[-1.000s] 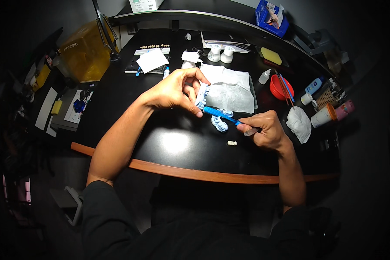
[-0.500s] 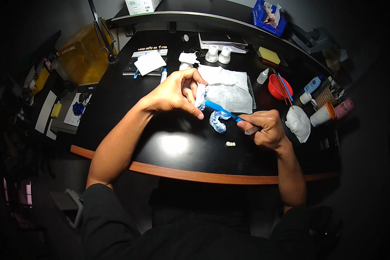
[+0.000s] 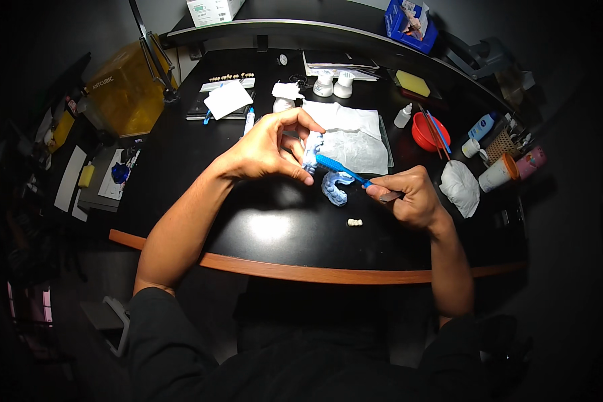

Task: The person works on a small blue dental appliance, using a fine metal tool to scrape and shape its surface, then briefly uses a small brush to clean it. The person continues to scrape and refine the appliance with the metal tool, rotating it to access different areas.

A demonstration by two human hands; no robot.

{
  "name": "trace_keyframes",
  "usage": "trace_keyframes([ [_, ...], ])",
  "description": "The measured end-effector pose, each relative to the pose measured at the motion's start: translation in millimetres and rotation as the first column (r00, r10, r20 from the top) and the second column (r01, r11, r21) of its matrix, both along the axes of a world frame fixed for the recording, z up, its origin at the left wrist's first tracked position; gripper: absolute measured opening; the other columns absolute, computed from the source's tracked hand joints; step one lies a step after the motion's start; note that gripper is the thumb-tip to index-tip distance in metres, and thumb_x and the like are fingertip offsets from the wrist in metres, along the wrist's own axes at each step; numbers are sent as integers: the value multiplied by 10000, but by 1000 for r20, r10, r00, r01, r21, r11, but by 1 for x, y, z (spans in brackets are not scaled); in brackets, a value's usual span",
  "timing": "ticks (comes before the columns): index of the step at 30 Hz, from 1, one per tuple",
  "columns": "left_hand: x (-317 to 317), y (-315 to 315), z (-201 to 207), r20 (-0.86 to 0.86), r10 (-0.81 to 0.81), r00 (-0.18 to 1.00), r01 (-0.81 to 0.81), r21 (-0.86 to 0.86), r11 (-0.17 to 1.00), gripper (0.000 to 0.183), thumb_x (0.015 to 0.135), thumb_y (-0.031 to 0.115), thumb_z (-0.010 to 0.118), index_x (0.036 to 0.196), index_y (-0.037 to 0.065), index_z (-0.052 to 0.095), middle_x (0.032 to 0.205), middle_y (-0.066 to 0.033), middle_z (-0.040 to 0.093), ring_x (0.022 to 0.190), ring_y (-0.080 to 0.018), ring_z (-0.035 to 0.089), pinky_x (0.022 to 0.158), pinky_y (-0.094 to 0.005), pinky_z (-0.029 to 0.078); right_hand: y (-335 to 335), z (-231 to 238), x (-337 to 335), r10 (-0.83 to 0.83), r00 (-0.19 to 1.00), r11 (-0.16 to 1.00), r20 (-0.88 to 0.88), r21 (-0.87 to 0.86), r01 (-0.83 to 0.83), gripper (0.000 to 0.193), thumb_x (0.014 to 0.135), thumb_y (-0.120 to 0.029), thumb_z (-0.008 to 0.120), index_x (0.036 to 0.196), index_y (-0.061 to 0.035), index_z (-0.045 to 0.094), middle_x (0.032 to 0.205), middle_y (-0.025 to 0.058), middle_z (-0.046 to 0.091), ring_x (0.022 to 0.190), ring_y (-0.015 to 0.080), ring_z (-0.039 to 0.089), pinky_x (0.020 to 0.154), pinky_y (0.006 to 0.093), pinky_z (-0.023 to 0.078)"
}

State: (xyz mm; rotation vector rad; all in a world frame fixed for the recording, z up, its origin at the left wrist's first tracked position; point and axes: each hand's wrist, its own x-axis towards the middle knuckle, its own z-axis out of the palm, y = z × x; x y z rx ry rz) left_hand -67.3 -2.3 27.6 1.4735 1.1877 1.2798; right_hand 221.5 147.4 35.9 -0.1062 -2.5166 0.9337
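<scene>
Pinched between the thumb and fingers of my left hand [image 3: 275, 145] is a pale blue dental model [image 3: 312, 150], raised above the black table. My right hand [image 3: 412, 196] grips a blue toothbrush [image 3: 345, 169] by its handle. The brush head reaches the side of the held model and seems to touch its tooth row. Below the brush, a second blue dental model [image 3: 334, 189], horseshoe-shaped, lies on the table. Nearer to me sits a small cream-coloured piece like a few joined teeth [image 3: 355, 222].
White tissue [image 3: 352, 151] is spread behind the models, with two white jars [image 3: 333, 84] beyond. To the right stand a small dropper bottle [image 3: 403, 116], a red bowl [image 3: 427, 132] with thin tools, and a crumpled white cloth [image 3: 459, 189]. A wooden strip [image 3: 315, 270] edges the table.
Both hands keep nearly the same pose, with the brush still at the held model. The whole view has shifted slightly. The toothbrush handle end looks turned a little in my right hand.
</scene>
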Motion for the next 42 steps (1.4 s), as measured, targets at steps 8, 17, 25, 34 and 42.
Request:
trace_keyframes([
  [8, 1, -1, 2, 42, 33, 999, -32, -11, 999, 748, 667, -120, 946, 1332, 3, 626, 1110, -74, 584, 876, -139, 745, 812, -262, 627, 23, 18, 23, -61, 946, 988, 318, -114, 102, 121, 866, -69, 825, 971, -12, 848, 866, 140, 822, 779, 114, 755, 706, 262, 558],
  [17, 3, -1, 2, 34, 6, 999, -6, 19, 1000, 767, 720, -153, 881, 1425, -31, 605, 1184, -116, 664, 998, -175, 729, 861, -293, 674, 36, 31, 35, -127, 844, 984, 520, -41, 174, 119, 825, -93, 862, 837, 16, 815, 745, 95, 751, 707, 135, 692, 652, 304, 496],
  [25, 3, 1, -6, 161, -49, 986, 46, 23, 999, 805, 756, -42, 905, 1488, -9, 572, 1217, -123, 688, 1045, -176, 725, 955, -333, 613, 45, 15, 32, -140, 779, 990, 611, 82, 113, 146, 794, -123, 892, 825, -3, 816, 680, 91, 707, 627, 126, 634, 594, 325, 475],
  [34, 11, -3, 3, 251, -128, 960, 140, -33, 990, 749, 850, -25, 866, 1520, -13, 530, 1269, -184, 725, 1074, -171, 740, 989, -316, 601, 37, 16, 33, -154, 795, 987, 587, 130, 95, 185, 784, -135, 918, 838, 8, 815, 652, 112, 707, 573, 145, 639, 547, 337, 464],
  [42, 19, -2, 0, 168, -92, 981, 93, 1, 996, 829, 795, -34, 896, 1535, 1, 522, 1261, -164, 696, 1036, -181, 743, 964, -328, 608, 16, 19, 21, -195, 962, 977, 191, 118, 175, 109, 857, -86, 847, 848, 14, 804, 696, 97, 684, 605, 143, 618, 554, 313, 447],
])
